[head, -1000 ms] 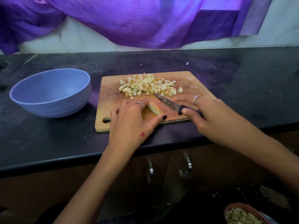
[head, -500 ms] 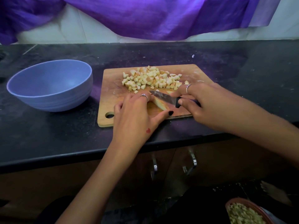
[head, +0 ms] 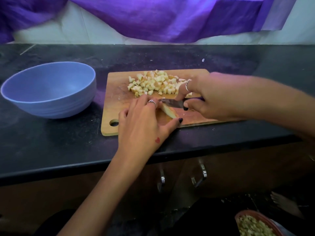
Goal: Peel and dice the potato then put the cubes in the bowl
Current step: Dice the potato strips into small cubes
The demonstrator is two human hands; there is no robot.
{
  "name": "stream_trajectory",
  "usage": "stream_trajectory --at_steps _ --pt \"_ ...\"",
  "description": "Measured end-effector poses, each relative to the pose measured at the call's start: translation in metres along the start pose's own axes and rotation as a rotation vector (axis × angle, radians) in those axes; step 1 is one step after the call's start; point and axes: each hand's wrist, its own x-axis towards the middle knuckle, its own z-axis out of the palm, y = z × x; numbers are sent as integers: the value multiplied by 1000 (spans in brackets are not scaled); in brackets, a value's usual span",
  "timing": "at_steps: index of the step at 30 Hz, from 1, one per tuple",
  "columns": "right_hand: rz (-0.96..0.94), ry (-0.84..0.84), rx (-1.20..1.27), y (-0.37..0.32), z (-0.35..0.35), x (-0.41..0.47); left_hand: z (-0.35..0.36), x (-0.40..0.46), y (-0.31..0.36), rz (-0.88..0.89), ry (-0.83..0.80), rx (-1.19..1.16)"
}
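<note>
Behind your black countertop [head: 51, 147] a purple cloth [head: 162, 17] hangs over the pale wall [head: 47, 34]. Under the countertop's front edge you have brown cabinet doors [head: 238, 169] with two metal handles [head: 199, 176]. Below the countertop, at lower right, sits a reddish bowl of pale scraps [head: 252, 225].

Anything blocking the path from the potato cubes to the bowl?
Nothing visible. The potato cubes sit on the cutting board; the bowl stands open to its left, with only bare counter between.

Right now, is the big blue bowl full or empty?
Empty. The round blue bowl shows only its bare inside; the diced potato cubes lie piled on the wooden cutting board.
</note>
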Motion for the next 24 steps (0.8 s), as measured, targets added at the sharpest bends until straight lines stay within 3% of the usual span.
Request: stream_trajectory --at_steps 7,14,24 --pt "60 -110 -22 1 -16 -11 0 1 6 -16 -21 -50" --pt "75 1 88 -1 24 -21 -1 1 7 -6 -37 -47" --pt "169 16 2 -2 10 -51 -1 2 12 -33 -44 -36"
